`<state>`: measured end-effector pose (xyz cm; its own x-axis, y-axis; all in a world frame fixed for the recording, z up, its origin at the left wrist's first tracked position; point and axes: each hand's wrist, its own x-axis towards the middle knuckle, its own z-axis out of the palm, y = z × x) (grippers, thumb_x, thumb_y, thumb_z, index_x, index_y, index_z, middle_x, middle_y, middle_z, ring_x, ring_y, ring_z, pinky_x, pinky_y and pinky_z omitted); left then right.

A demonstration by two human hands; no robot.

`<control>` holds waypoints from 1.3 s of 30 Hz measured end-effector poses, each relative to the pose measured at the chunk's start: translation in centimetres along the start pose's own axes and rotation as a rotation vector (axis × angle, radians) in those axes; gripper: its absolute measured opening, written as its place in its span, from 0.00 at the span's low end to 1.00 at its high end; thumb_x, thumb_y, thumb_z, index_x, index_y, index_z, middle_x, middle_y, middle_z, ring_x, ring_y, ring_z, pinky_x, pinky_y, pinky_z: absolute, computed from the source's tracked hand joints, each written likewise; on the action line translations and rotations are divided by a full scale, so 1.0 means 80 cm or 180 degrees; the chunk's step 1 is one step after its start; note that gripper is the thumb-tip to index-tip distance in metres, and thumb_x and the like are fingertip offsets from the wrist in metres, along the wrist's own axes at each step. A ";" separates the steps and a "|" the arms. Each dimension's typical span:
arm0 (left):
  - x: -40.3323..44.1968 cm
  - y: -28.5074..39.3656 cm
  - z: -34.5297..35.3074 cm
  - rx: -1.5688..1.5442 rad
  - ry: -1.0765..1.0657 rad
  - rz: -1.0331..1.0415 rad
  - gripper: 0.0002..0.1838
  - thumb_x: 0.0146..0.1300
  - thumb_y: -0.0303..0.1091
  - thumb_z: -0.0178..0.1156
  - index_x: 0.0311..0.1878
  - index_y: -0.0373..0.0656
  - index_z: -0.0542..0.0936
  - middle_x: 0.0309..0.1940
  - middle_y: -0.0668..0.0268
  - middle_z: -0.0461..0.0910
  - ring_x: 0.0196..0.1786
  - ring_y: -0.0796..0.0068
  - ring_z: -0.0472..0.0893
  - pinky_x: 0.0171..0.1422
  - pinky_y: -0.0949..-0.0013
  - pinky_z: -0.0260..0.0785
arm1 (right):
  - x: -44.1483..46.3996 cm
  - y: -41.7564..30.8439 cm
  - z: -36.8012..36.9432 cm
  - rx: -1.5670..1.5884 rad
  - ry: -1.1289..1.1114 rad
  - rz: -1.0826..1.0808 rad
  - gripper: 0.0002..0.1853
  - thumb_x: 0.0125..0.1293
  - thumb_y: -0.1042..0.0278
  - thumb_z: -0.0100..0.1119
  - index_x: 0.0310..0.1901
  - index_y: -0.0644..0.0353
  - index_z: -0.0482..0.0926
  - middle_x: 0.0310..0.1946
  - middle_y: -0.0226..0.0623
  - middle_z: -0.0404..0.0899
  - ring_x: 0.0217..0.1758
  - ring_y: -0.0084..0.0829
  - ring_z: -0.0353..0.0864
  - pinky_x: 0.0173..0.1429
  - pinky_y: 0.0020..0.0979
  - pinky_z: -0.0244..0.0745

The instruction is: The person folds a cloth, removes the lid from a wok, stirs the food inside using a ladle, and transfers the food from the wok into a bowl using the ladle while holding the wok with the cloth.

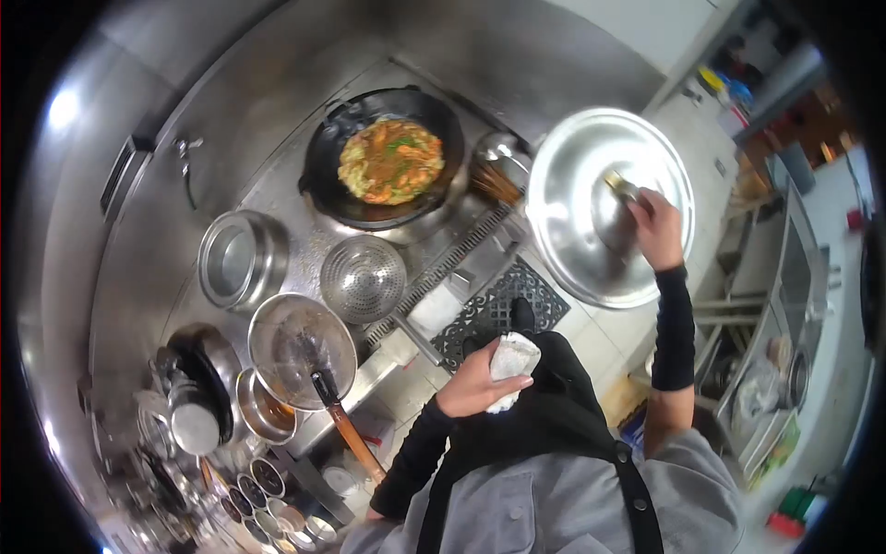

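Right hand (657,229) grips lid (591,217) by its knob (616,182) at 2 o'clock, well off wok (325,166) at 11; food (391,162) uncovered. Left hand (469,384) closed round folded cloth (513,367) at 5, probably as heat guard.

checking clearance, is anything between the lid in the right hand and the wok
Yes: a round metal container and a brown bristled brush sit beside the wok, on the side toward the lid. Whether the right hand holds it above them is unclear.
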<state>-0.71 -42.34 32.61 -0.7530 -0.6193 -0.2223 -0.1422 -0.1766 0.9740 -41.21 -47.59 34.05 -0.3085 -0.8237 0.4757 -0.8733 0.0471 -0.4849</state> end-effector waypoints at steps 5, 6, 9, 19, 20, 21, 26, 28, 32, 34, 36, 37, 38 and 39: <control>0.035 0.023 0.076 0.0267 -0.0972 -0.0134 0.29 0.65 0.35 0.75 0.65 0.37 0.76 0.54 0.62 0.85 0.56 0.73 0.83 0.65 0.66 0.73 | -0.281 0.084 -0.186 -0.0728 0.0517 0.1979 0.16 0.65 0.71 0.69 0.51 0.71 0.84 0.33 0.53 0.85 0.35 0.45 0.85 0.43 0.39 0.77; 0.040 0.028 0.094 0.0294 -0.1076 -0.0027 0.30 0.64 0.41 0.76 0.64 0.37 0.77 0.54 0.56 0.86 0.56 0.65 0.86 0.63 0.63 0.76 | -0.327 0.100 -0.200 -0.0778 0.0626 0.2125 0.16 0.65 0.70 0.69 0.51 0.71 0.84 0.33 0.53 0.85 0.35 0.45 0.85 0.43 0.40 0.77; 0.055 0.023 0.145 0.0722 -0.1631 0.0111 0.28 0.66 0.40 0.75 0.63 0.37 0.78 0.51 0.59 0.87 0.54 0.68 0.86 0.62 0.64 0.76 | -0.493 0.136 -0.252 -0.1352 0.1068 0.2628 0.18 0.63 0.68 0.69 0.51 0.70 0.85 0.33 0.56 0.85 0.36 0.48 0.85 0.43 0.42 0.77; 0.073 -0.014 0.366 0.0659 -0.2305 -0.1213 0.23 0.65 0.32 0.74 0.60 0.36 0.79 0.48 0.63 0.86 0.48 0.76 0.83 0.54 0.68 0.77 | -0.870 0.232 -0.351 -0.1783 0.2236 0.4519 0.19 0.59 0.65 0.72 0.50 0.68 0.87 0.39 0.60 0.86 0.45 0.57 0.87 0.52 0.45 0.80; 0.076 -0.023 0.392 0.0802 -0.2335 -0.1251 0.23 0.65 0.32 0.75 0.60 0.36 0.79 0.48 0.63 0.86 0.48 0.76 0.83 0.54 0.68 0.77 | -0.911 0.260 -0.356 -0.1870 0.2265 0.4649 0.19 0.59 0.65 0.73 0.49 0.69 0.87 0.40 0.60 0.87 0.47 0.57 0.87 0.54 0.45 0.80; 0.076 -0.026 0.410 0.0925 -0.2362 -0.1295 0.24 0.65 0.32 0.75 0.60 0.36 0.79 0.47 0.64 0.86 0.48 0.76 0.83 0.55 0.69 0.77 | -0.950 0.284 -0.364 -0.2192 0.2211 0.4853 0.21 0.59 0.63 0.74 0.50 0.70 0.87 0.43 0.61 0.87 0.52 0.58 0.87 0.59 0.46 0.80; 0.064 -0.037 0.510 0.1286 -0.2474 -0.1419 0.22 0.65 0.31 0.75 0.59 0.36 0.80 0.46 0.67 0.85 0.47 0.78 0.83 0.53 0.70 0.76 | -1.108 0.409 -0.420 -0.2269 0.2347 0.5500 0.23 0.58 0.62 0.75 0.51 0.69 0.88 0.45 0.62 0.87 0.54 0.58 0.87 0.60 0.47 0.80; 0.066 -0.053 0.540 0.1317 -0.2510 -0.1459 0.23 0.64 0.31 0.76 0.59 0.37 0.79 0.47 0.66 0.86 0.48 0.77 0.83 0.55 0.69 0.77 | -1.167 0.462 -0.448 -0.2342 0.2388 0.5625 0.22 0.59 0.61 0.74 0.49 0.70 0.88 0.46 0.62 0.87 0.54 0.58 0.86 0.61 0.48 0.79; 0.086 -0.075 0.585 0.1737 -0.2435 -0.1563 0.27 0.61 0.30 0.78 0.61 0.38 0.78 0.48 0.65 0.86 0.50 0.76 0.84 0.59 0.68 0.76 | -1.219 0.559 -0.496 -0.2480 0.2089 0.5653 0.19 0.60 0.58 0.72 0.42 0.69 0.89 0.44 0.61 0.87 0.51 0.60 0.86 0.58 0.50 0.80; 0.101 -0.098 0.582 0.1887 -0.2257 -0.1411 0.24 0.56 0.24 0.78 0.55 0.40 0.80 0.44 0.68 0.85 0.46 0.77 0.83 0.55 0.68 0.76 | -1.264 0.617 -0.509 -0.2656 0.1880 0.5585 0.18 0.60 0.58 0.72 0.42 0.68 0.89 0.42 0.61 0.87 0.48 0.61 0.86 0.56 0.51 0.80; 0.121 -0.118 0.553 0.2362 -0.1981 -0.1546 0.24 0.53 0.28 0.80 0.53 0.39 0.81 0.45 0.64 0.87 0.48 0.75 0.85 0.57 0.66 0.77 | -1.276 0.647 -0.525 -0.2551 0.1870 0.5581 0.18 0.62 0.57 0.70 0.42 0.67 0.89 0.41 0.61 0.86 0.49 0.62 0.86 0.55 0.52 0.80; 0.130 -0.124 0.539 0.2705 -0.1889 -0.1410 0.24 0.52 0.30 0.81 0.50 0.38 0.81 0.41 0.64 0.87 0.44 0.74 0.85 0.54 0.65 0.78 | -1.282 0.659 -0.531 -0.2501 0.1860 0.5586 0.19 0.63 0.56 0.69 0.42 0.67 0.89 0.41 0.62 0.86 0.49 0.63 0.86 0.55 0.53 0.80; 0.134 -0.118 0.539 0.2871 -0.1732 -0.1452 0.23 0.53 0.31 0.81 0.49 0.38 0.81 0.40 0.63 0.87 0.43 0.73 0.86 0.53 0.64 0.79 | -1.291 0.677 -0.534 -0.2604 0.1849 0.5507 0.19 0.63 0.55 0.69 0.42 0.67 0.89 0.40 0.62 0.86 0.48 0.63 0.86 0.54 0.53 0.80; 0.138 -0.119 0.532 0.3119 -0.1692 -0.1406 0.23 0.53 0.32 0.81 0.50 0.37 0.81 0.41 0.62 0.87 0.43 0.71 0.86 0.53 0.64 0.79 | -1.303 0.693 -0.537 -0.2708 0.1824 0.5429 0.19 0.64 0.55 0.69 0.42 0.67 0.89 0.40 0.61 0.86 0.48 0.63 0.86 0.54 0.53 0.80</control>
<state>-35.05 -14.92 22.82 -0.6544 -0.2176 -0.7242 -0.7101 0.5061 0.4896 -73.67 65.18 -10.87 -0.7795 0.5921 0.2043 0.5323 0.7981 -0.2822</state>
